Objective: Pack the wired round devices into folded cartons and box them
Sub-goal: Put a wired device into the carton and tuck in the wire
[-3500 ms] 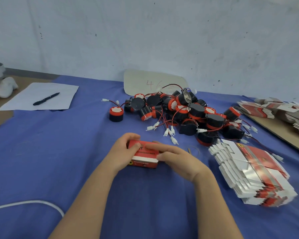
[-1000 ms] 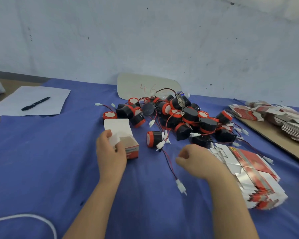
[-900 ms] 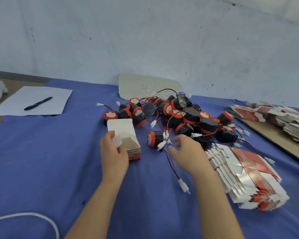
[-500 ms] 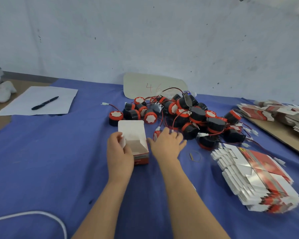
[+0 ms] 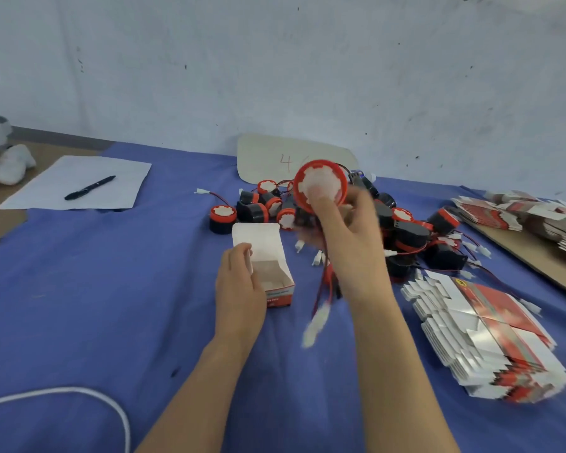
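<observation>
White paper sheet (image 5: 118, 171) with a black pen (image 5: 90, 188) sits far left on the blue-cloth counter (image 5: 95, 289). A white cable (image 5: 79, 392) loops near your edge. Your left hand (image 5: 239, 289) holds the small white-and-red cardboard carton (image 5: 280, 295) by its left wall, grip closed on it. The carton stands on the counter with its lid flap open. Your right hand (image 5: 353, 243) is up over the pile of black-and-red round devices (image 5: 406, 230), grip clamped on one red-rimmed round device (image 5: 321, 184), white face toward you. Its wire and white connector (image 5: 317, 318) dangle, blurred. The stack of flat red-and-white cartons (image 5: 490, 331) lies right, clear of both hands.
</observation>
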Action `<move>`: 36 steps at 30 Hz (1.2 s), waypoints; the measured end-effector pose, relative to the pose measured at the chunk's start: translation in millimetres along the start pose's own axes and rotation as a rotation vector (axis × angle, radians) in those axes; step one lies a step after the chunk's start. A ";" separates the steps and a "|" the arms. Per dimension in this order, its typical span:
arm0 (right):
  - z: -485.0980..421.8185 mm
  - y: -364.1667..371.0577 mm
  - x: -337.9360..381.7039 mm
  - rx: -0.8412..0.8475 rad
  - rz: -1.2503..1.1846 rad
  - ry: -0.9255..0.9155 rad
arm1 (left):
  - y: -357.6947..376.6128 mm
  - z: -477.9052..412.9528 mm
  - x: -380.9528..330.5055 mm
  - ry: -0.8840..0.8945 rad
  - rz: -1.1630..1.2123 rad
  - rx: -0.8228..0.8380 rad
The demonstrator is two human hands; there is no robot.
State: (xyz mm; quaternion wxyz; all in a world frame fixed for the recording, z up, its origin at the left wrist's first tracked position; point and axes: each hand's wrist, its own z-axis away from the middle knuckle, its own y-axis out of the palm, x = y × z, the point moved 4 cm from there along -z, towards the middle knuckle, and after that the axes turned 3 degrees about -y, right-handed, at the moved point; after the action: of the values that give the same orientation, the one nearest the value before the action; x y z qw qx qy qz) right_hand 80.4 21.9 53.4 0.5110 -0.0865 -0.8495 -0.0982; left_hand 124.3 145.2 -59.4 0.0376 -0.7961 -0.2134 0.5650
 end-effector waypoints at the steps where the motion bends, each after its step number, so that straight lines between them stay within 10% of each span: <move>1: 3.8 6.3 -13.5 0.084 -0.192 0.200 | -0.1 -0.1 -0.5 -0.010 0.020 -0.003; 4: 21.3 19.9 -48.4 0.153 -0.085 0.442 | 0.2 -0.8 -1.6 -0.024 0.066 -0.004; 10: 19.5 3.7 -60.4 -0.112 0.029 0.295 | 2.1 1.1 -3.0 -0.047 0.163 0.063; 15: 24.7 16.2 -61.3 0.133 -0.101 0.305 | 4.7 -0.3 -0.9 -0.035 0.105 0.081; 21: 15.9 -5.6 -71.2 -0.299 -0.016 0.292 | 4.0 -1.7 1.2 -0.013 0.059 0.133; 28: 19.1 -17.0 -91.7 -0.266 0.199 0.412 | 1.0 -8.6 8.8 -0.516 0.578 0.137; 36: 21.5 -16.7 -104.8 -0.285 0.189 0.502 | -4.1 -2.9 3.6 -0.501 0.622 0.053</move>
State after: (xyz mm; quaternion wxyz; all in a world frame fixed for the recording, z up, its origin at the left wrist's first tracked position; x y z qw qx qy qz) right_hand 106.5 6.3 -50.5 0.6945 -0.2090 -0.6627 -0.1869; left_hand 126.7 150.9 -60.3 -0.1678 -0.6592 0.0497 0.7314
